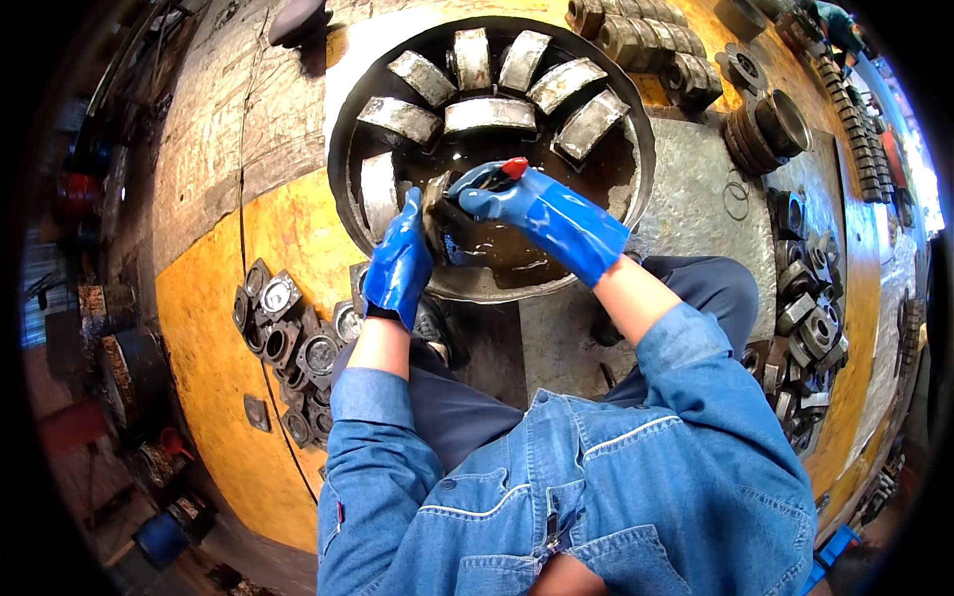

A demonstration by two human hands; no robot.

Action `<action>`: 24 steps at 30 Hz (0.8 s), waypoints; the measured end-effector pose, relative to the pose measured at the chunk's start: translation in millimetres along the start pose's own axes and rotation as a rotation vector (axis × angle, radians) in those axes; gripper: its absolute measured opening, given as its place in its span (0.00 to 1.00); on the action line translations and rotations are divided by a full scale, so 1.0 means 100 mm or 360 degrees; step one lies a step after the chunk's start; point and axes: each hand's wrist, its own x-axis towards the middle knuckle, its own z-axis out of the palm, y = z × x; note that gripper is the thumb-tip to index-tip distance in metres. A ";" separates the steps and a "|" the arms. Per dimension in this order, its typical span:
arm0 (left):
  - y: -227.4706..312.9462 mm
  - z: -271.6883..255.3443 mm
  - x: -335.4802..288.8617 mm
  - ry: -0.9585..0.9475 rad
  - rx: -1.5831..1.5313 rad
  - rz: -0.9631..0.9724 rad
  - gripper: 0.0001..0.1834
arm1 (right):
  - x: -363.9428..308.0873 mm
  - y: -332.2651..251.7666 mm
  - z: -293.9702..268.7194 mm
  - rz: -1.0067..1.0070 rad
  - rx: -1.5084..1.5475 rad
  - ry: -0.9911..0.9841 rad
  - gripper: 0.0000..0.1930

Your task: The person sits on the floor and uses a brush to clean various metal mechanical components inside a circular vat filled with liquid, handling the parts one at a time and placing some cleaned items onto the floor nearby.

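In front of me stands a round dark basin [641, 164] with brown, oily-looking liquid in it. My left hand [397, 266], in a blue rubber glove, is closed against one side of a dark metal piece [433, 211], tilted over the liquid. My right hand [542, 209], gloved the same way, has its fingers curled round a tool with a red end [514, 167]. The tool's working end is hidden, so I cannot tell its kind. Several curved, silvery metal blocks sit in the basin, among them a middle block [490, 115] and a left block [379, 194].
Dark metal parts [318, 353] lie heaped on the yellow floor at the left. More ring-shaped parts [817, 328] are piled at the right. Large nut-like pieces [636, 40] and a metal cylinder [783, 124] stand beyond the basin. My knees flank its near side.
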 end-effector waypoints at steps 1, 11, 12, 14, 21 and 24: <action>0.03 0.01 0.02 0.0011 -0.0005 0.0022 0.37 | 0.00 -0.04 -0.06 -0.0070 0.0061 -0.0003 0.16; -0.08 0.00 -0.04 0.0102 0.0011 0.0108 0.38 | -0.40 0.27 -0.23 0.0364 0.0257 0.0974 0.17; -0.04 0.03 0.02 0.0122 -0.0009 0.0164 0.39 | -0.44 0.32 -0.28 0.0377 0.0409 0.1074 0.15; -0.08 0.10 0.07 0.0157 -0.0036 0.0236 0.39 | -0.39 0.60 -0.28 0.0396 0.0743 0.1224 0.13; -0.08 0.02 0.02 0.0110 -0.0010 0.0118 0.39 | -0.04 0.41 -0.07 0.0363 0.1650 0.1033 0.10; 0.06 -0.01 0.08 0.0053 -0.0045 0.0127 0.40 | 0.16 0.30 0.01 0.0589 0.1697 0.1164 0.10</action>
